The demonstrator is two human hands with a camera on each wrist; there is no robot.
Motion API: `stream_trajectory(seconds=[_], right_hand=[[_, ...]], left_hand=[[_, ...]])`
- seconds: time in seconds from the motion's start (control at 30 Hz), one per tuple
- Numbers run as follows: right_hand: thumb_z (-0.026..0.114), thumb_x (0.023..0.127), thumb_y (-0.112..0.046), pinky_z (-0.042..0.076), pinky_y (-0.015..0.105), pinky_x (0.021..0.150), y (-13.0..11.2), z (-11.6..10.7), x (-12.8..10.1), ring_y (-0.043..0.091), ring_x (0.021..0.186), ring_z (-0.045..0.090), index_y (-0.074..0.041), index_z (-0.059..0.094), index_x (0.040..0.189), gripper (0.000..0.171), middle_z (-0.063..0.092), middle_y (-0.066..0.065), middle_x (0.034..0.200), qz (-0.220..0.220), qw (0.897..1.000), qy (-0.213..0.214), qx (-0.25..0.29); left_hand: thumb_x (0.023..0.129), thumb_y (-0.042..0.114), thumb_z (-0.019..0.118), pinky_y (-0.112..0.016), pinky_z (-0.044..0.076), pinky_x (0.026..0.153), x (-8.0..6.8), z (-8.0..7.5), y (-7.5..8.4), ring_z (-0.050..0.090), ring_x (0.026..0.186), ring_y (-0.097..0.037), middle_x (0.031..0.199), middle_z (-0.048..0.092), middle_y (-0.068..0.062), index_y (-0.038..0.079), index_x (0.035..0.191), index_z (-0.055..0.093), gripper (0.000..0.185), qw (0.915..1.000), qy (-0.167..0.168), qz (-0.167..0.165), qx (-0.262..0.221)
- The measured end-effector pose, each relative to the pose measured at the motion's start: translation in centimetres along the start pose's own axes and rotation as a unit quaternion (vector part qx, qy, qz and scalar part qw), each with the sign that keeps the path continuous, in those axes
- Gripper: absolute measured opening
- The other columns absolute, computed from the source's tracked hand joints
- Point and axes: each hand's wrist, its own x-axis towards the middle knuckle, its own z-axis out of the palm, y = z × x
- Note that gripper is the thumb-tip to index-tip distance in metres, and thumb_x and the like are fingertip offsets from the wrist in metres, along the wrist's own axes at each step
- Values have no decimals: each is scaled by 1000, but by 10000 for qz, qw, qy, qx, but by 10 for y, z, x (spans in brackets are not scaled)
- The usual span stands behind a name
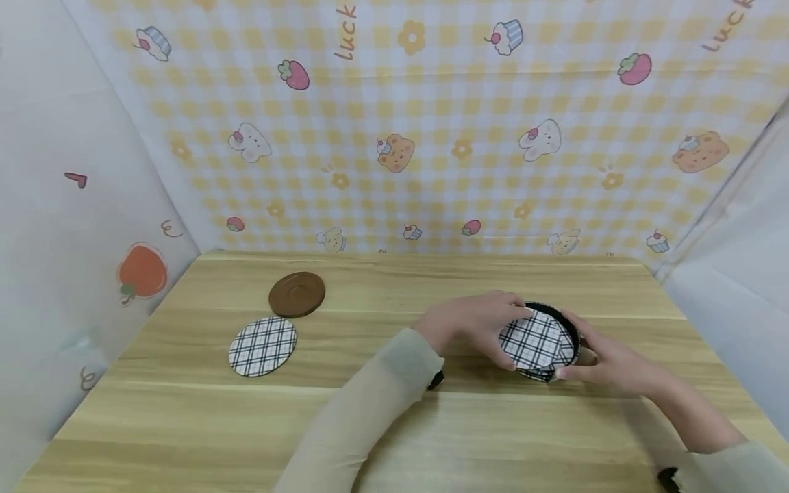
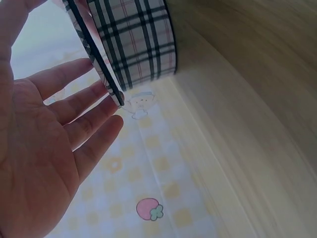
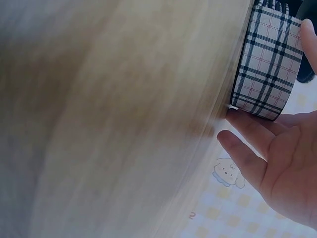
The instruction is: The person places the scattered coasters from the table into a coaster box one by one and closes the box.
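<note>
The left hand [image 1: 477,325] pinches a plaid disc [image 1: 529,342] at the mouth of a round plaid box [image 3: 270,62], which the right hand [image 1: 619,363] grips from the other side. Well left, on the wooden table [image 1: 185,418], lie a brown disc [image 1: 297,294] and (just beside it) another plaid disc [image 1: 263,347].

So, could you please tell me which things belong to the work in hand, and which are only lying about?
Belong to the job:
held plaid disc
round plaid container

Probably lying about:
brown disc
second plaid disc, though its matching pattern may link it
</note>
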Motion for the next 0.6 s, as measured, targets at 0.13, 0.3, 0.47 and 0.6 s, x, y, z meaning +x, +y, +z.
stream_trajectory(seconds=[0.13,0.3,0.47,0.6], right_hand=[[75,88,-20,46,69,91,0,0,-2,65,127,38,7,5,156,101,24,43,150,60,10000,12,38],[74,89,-19,47,69,90,0,-1,-2,66,128,36,6,4,156,101,22,43,151,58,9999,-44,137],[74,89,-19,46,69,92,0,0,-1,65,129,36,6,4,156,100,22,42,152,-14,9999,-49,149],[75,88,-19,46,67,93,0,0,-1,62,129,40,7,6,156,100,27,41,150,-43,10000,7,3]], left_hand=[[80,51,76,-20,39,108,9,-1,4,40,131,-12,151,40,0,19,155,35,91,10000,-7,4,-15],[80,52,75,-19,39,105,17,0,6,40,128,-10,149,41,2,21,155,36,90,10000,-14,-6,90],[81,54,73,-18,37,107,25,2,7,37,130,-10,151,38,4,23,156,33,90,9997,-76,-65,211],[83,53,73,-18,37,107,28,2,9,36,131,-9,151,38,3,22,156,33,89,9996,-72,-55,250]])
